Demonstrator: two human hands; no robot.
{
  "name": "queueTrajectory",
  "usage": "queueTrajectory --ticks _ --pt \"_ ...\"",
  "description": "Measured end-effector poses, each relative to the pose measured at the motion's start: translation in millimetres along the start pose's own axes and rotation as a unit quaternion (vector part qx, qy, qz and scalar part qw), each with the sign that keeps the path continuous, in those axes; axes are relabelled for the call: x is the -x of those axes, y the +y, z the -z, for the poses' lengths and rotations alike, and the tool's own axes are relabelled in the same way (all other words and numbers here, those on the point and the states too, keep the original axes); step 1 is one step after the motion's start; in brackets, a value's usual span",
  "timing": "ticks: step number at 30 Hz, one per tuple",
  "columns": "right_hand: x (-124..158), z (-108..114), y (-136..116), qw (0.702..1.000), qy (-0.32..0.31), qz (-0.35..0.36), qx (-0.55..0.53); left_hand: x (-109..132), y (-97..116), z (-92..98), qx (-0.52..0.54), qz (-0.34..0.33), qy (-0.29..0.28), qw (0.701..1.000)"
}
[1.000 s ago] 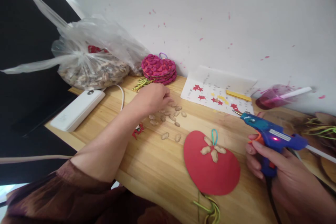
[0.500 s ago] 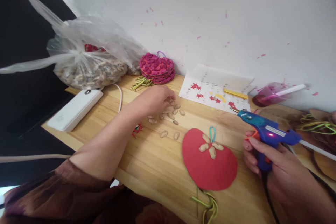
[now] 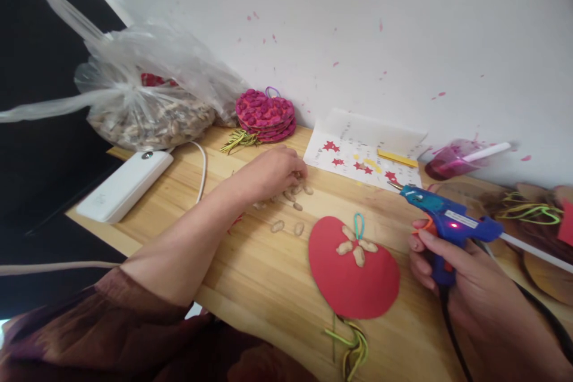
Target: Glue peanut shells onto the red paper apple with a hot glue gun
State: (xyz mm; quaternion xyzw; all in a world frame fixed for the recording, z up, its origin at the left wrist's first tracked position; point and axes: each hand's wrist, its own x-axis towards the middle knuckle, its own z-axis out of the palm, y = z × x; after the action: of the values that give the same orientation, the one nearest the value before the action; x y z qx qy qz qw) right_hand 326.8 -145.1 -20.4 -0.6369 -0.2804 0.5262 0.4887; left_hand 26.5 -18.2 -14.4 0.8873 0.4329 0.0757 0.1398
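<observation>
My right hand (image 3: pixel 452 262) grips a blue glue gun (image 3: pixel 452 218) with a lit red light, its metal nozzle pointing left. Bent over a loose pile of peanuts (image 3: pixel 289 196), my left hand (image 3: pixel 280 172) has its fingers pinched on a peanut that they mostly hide. Between the hands lies a red heart-shaped card (image 3: pixel 353 292) with a teal loop (image 3: pixel 359 225) at its top. Several peanuts (image 3: pixel 359 257) sit on the card below the loop, spread like petals. A yellow-green tassel (image 3: pixel 354 349) hangs from its lower end.
A plastic bag of peanuts (image 3: pixel 152 122) and a white power bank (image 3: pixel 125 185) stand at left. Behind are stacked magenta peanut-covered hearts (image 3: pixel 266 116) and a paper sheet (image 3: pixel 317 158) with red stars. A cup of magenta paint (image 3: pixel 447 161) stands at right.
My left hand has shifted slightly right over the peanut pile, its fingers curling further down. The glue gun stays in my right hand, and the view has moved a little.
</observation>
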Motion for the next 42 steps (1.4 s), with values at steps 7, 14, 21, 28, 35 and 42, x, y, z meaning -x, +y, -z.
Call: queueTrajectory --ticks 7,14,21,28,35,42 --pt "-4 3 3 1.000 0.004 -0.007 -0.005 4 -2 10.0 -0.011 0.025 0.055 0.998" --pt "-6 5 5 1.000 -0.003 -0.007 0.000 12 -19 26.5 -0.051 0.147 0.109 0.982" --pt "-1 -4 -3 0.999 0.022 -0.027 -0.003 20 -27 35.2 -0.102 0.217 0.028 0.970" --pt "-1 -5 -3 1.000 0.022 -0.016 0.005 24 -20 43.9 -0.131 0.192 -0.054 0.971" --pt "-1 -3 -2 0.999 0.023 -0.025 0.008 31 -14 49.5 -0.056 0.171 -0.046 0.983" --pt "-4 0 2 1.000 -0.002 0.006 0.005 33 3 50.4 -0.056 0.156 -0.131 0.977"
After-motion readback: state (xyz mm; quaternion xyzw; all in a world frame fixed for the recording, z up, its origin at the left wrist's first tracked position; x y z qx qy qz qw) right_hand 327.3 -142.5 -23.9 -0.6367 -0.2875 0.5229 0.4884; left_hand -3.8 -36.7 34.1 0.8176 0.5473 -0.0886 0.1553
